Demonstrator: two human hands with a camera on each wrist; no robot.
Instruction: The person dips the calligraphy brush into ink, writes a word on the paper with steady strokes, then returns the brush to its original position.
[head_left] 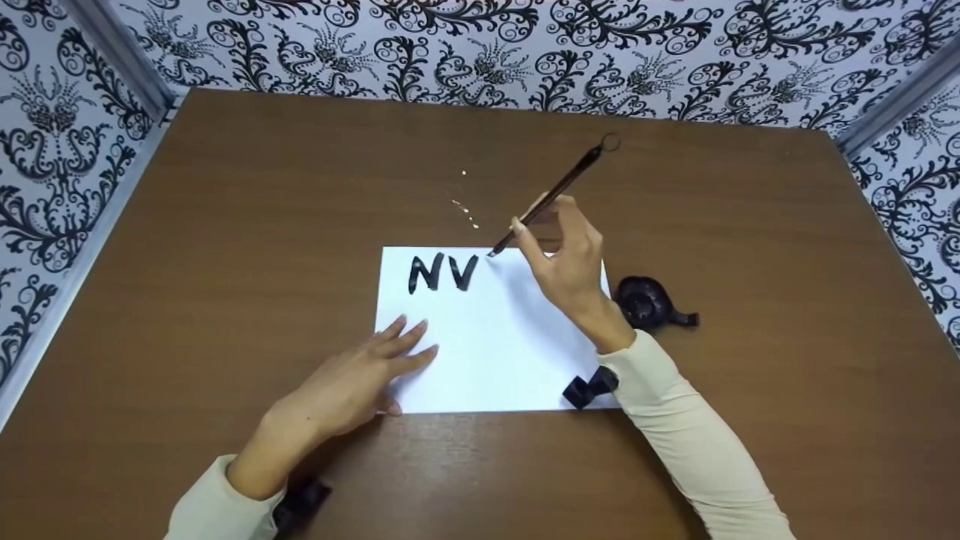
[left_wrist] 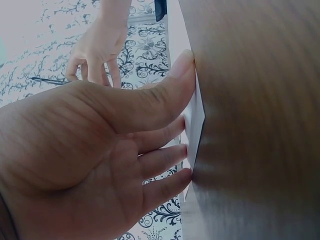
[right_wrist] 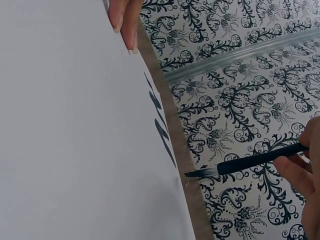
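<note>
Brush (head_left: 556, 189), right fingers (head_left: 574, 225) pinching, near paper (head_left: 480, 337) top edge; left fingers (head_left: 414, 363) spread, left edge.

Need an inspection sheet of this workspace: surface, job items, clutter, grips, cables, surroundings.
Surface: brown tabletop, wood-look.
Job items: white paper bearing black letters N and V; brush; dark dish right of the paper.
Clutter: small pale marks beyond the paper, nature unclear.
Grips: left hand rests on the paper's left side, fingers spread; right hand pinches the brush, tip near the paper's far edge.
Cables: nothing seen.
Surroundings: black-and-white patterned walls.
</note>
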